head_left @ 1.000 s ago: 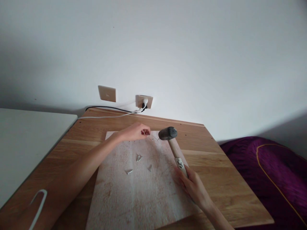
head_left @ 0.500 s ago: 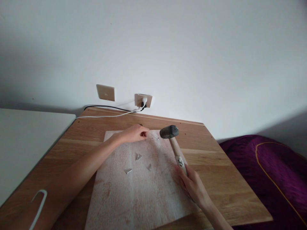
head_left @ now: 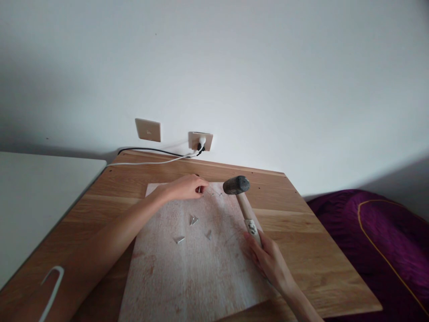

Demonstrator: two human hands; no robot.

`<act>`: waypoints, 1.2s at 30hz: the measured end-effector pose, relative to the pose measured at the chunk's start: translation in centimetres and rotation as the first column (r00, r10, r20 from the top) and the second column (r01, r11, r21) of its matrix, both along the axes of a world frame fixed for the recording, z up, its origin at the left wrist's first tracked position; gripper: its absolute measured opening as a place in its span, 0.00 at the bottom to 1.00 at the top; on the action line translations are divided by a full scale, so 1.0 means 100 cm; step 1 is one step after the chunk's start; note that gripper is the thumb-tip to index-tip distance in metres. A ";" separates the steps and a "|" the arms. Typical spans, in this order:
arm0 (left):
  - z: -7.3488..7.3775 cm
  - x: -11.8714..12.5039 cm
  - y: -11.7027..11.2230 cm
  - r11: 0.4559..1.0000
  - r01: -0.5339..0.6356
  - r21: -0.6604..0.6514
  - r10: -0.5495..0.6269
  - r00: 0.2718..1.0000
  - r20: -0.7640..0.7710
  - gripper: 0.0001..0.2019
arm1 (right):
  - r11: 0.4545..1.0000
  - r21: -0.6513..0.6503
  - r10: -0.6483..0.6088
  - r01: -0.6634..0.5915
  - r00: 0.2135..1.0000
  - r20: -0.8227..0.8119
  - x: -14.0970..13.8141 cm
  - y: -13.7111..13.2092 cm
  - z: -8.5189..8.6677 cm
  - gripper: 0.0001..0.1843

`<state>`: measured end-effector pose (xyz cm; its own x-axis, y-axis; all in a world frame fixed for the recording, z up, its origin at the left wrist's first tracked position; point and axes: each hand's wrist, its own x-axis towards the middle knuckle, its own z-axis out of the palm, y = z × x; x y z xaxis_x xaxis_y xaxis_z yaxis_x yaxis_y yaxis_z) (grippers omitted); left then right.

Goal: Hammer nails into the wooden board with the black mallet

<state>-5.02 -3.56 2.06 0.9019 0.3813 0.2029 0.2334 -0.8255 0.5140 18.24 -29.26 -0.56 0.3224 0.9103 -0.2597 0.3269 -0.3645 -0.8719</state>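
My right hand (head_left: 270, 259) grips the wooden handle of a hammer (head_left: 241, 201) whose dark head hovers near the far edge of a pale board (head_left: 187, 273). My left hand (head_left: 186, 187) reaches across the board's far end, fingers pinched together on something too small to make out, a little left of the hammer head. Three small metal nails or tacks (head_left: 193, 220) lie loose on the middle of the board.
The board lies on a wooden table (head_left: 301, 232). A white hook-shaped object (head_left: 50, 290) rests at the near left. Cables (head_left: 150, 156) run to a wall socket (head_left: 200, 141) behind. A white surface (head_left: 36, 188) adjoins on the left, purple bedding (head_left: 375, 241) on the right.
My left hand's fingertips have dropped slightly toward the board and closed tighter. The hammer has barely shifted.
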 end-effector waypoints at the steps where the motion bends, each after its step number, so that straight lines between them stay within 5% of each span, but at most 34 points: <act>1: 0.000 0.000 0.000 1.000 0.003 0.002 -0.003 1.000 -0.004 0.06 | 1.000 -0.002 0.002 -0.002 1.000 0.000 0.000 0.000 0.000 0.30; 17: -0.002 0.006 -0.005 0.999 -0.015 0.030 0.016 1.000 -0.009 0.03 | 0.999 0.007 0.046 -0.047 0.991 0.123 0.001 -0.002 -0.001 0.30; 23: -0.003 0.006 -0.005 0.998 -0.036 -0.059 0.037 0.999 0.012 0.02 | 1.000 -0.003 0.026 -0.026 0.996 0.089 0.000 -0.001 -0.002 0.30; 36: -0.009 0.003 0.002 0.992 -0.073 -0.104 0.070 0.997 -0.031 0.12 | 0.999 0.019 0.047 -0.050 0.990 0.135 0.001 0.000 -0.003 0.30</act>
